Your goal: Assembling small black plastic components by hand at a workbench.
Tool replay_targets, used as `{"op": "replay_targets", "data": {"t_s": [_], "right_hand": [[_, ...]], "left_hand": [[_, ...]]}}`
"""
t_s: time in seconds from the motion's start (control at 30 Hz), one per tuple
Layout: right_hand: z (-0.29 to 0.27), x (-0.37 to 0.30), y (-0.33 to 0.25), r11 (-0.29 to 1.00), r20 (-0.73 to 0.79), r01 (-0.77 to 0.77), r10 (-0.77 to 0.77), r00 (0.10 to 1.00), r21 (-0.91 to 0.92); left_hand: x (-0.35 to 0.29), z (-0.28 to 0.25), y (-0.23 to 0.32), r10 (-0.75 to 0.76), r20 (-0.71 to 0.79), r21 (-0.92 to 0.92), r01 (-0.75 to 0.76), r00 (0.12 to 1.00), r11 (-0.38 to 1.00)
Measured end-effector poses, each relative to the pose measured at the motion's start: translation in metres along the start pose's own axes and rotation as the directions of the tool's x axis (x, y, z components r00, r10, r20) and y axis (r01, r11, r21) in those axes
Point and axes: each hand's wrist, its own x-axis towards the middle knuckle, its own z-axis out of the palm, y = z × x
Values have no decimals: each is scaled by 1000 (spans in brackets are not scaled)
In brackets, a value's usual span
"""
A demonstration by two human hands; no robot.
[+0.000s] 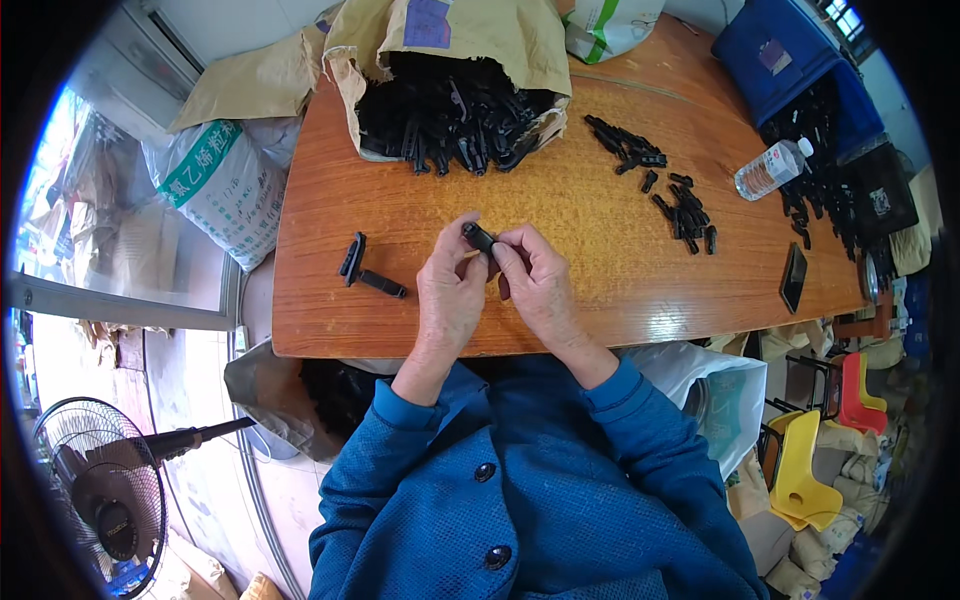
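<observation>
Above the near part of the wooden table, my two hands meet around a small black plastic part. My left hand has its thumb and fingers closed on it from the left. The thumb of my right hand presses against its lower right end, with the fingers curled underneath. The part's underside is hidden by my fingers. To the left of my hands, a black handle-shaped piece and a short black cylindrical piece lie on the table.
A torn paper sack full of black parts lies at the back. Loose black parts sit at right, near a clear bottle, a phone and a tipped blue bin. A fan stands lower left.
</observation>
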Motion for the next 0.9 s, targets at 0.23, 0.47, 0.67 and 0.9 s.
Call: {"op": "replay_targets", "data": {"t_s": [0.23,0.47,0.67,0.9], "right_hand": [[4,12,5,1000,-26,0,-1,1000,-14],[-25,25,-3,927,142,91,-41,989,-365],[-20,43,46,979,131,-176,162,978,103],[-14,62,43,982,97,-184,179,979,44]], "left_hand": [[12,-5,2,-56,38,-153,61,998,986],[27,-11,-1,8,121,-224,19,993,974],[53,0,-9,-53,149,-216,85,987,973],[70,-3,-13,-171,127,-276,200,977,940]]}}
